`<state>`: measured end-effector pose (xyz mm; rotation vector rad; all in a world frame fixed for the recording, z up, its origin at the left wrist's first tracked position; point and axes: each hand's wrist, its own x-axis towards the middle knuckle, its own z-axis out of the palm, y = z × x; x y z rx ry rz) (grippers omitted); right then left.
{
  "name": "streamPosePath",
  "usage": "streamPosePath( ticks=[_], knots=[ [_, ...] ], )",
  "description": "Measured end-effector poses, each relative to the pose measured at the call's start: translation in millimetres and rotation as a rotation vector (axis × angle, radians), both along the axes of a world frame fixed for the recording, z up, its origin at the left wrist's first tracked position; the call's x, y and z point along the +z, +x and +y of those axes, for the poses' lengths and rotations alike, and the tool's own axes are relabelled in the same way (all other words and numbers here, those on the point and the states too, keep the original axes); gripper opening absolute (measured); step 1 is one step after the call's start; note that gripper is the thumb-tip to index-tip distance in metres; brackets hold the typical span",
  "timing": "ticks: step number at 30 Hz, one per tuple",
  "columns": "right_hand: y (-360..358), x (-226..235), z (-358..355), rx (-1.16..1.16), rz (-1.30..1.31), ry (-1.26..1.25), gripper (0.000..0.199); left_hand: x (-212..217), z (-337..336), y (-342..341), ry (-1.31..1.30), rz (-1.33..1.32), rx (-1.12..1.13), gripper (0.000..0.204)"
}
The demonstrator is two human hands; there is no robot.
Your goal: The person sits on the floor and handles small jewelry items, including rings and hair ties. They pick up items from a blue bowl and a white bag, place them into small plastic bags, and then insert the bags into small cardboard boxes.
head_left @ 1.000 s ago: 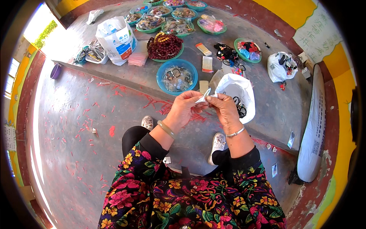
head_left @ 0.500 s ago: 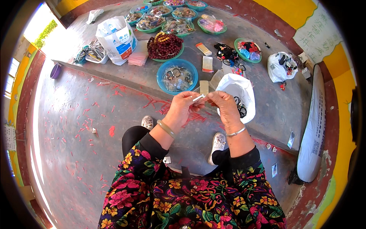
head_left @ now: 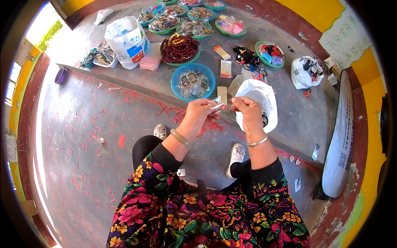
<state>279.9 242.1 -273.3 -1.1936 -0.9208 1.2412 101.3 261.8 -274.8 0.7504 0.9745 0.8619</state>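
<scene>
The left hand (head_left: 197, 114) has its thumb and fingers closed on a small clear packet (head_left: 217, 107), which sticks out from the fingertips. The right hand (head_left: 250, 110) sits just beside it at three o'clock, thumb and forefinger drawn close together; at this size I cannot tell whether anything thin is pinched between them. Each wrist carries a bangle (the left one pale and thick, the right one slim and silvery).

Taking the packet as the centre of the dial, a blue basin (head_left: 173, 82) stands near at half past ten, holding clear packets and dark rings. An open white bag (head_left: 271, 106) is at three o'clock, partly behind the right hand, with black bands inside. A tan block (head_left: 222, 93) lies a little past twelve. Farther out at eleven, a heap of dark red beads (head_left: 180, 50) fills a green tray, and pink slips (head_left: 149, 63) lie at ten beside a printed bag (head_left: 126, 45). A purple tub (head_left: 60, 76) sits well apart, between nine and ten, on the floor (head_left: 82, 173).
</scene>
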Motion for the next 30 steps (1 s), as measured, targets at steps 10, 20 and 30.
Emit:
streamPosePath(
  ticks=[10,20,30],
  knots=[
    [1,4,0,-0.089,0.159,-0.079,0.017,0,0,-4,-0.105,-0.198,-0.002,0.013],
    [-2,-12,9,-0.198,-0.607,0.367,0.022,10,7,-8,0.09,0.206,-0.041,0.013],
    [-22,1,-14,0.359,-1.264,0.668,0.011,-18,0,-2,0.741,1.091,-0.301,0.013]
  ],
)
